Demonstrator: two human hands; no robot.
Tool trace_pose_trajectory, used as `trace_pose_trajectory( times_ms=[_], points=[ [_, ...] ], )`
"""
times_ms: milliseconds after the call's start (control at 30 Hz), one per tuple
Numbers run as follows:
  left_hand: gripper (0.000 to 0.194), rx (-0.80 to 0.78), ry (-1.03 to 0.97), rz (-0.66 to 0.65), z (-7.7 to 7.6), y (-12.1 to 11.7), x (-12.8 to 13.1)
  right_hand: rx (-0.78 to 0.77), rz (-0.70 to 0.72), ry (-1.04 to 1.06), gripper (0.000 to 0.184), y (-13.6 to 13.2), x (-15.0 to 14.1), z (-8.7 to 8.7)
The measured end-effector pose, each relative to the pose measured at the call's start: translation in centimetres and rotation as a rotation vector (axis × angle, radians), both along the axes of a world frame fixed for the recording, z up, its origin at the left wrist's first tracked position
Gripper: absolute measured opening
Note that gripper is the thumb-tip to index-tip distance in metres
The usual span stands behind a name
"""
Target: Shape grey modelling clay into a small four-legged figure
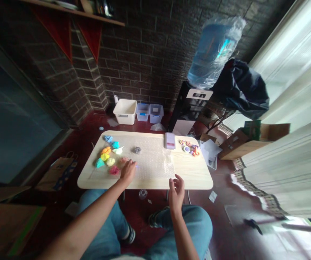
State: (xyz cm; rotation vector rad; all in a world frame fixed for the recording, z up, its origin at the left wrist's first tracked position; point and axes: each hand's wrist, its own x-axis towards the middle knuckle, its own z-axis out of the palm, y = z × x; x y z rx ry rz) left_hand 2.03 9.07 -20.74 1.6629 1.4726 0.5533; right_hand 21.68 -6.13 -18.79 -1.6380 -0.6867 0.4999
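My left hand (129, 171) is over the left half of the table, its fingers closed and pointing down at the bubble-wrap sheet (152, 159). What they hold, if anything, is hidden; a small purple bit (137, 166) shows beside them. Close by lie a pinkish lump (123, 159) and a red lump (114, 170), which look like modelling clay. Similar lumps lie further left: yellow (104, 157), orange (106, 150), green (99, 163) and blue (108, 138). A grey lump (137, 150) sits alone on the sheet. At the front edge, my right hand (177, 189) is open with curved fingers, holding nothing.
Small colourful figures (195, 150) and a round white-rimmed piece (186, 148) lie at the table's right. A pale purple box (170, 141) stands at the back edge. Beyond are plastic bins (125, 112), a water dispenser (190, 104) and a cardboard box (244, 144).
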Motion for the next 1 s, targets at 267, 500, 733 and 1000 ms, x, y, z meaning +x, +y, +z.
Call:
trace_pose_trajectory(
  times_ms=[267, 500, 733, 1000],
  points=[
    [0.041, -0.31, -0.552, -0.078, 3.5, -7.4, 0.7, 0.02, 0.439, -0.088, 0.03, 0.2, -4.6, 2.9],
    [0.026, -0.532, -0.937, -0.077, 7.3, -12.0, -1.5, 0.048, 0.671, -0.232, 0.035, -1.5, -7.0, 5.2],
    [0.02, -0.872, -1.265, 0.139, 10.8, -11.6, -1.4, 0.021, 0.665, -0.458, 0.037, -1.5, -8.5, 8.0],
    [0.043, -0.686, -1.143, 0.365, 11.5, -11.7, -1.5, 0.111, 0.45, -0.229, 0.023, -2.9, -9.7, 9.5]
  ],
)
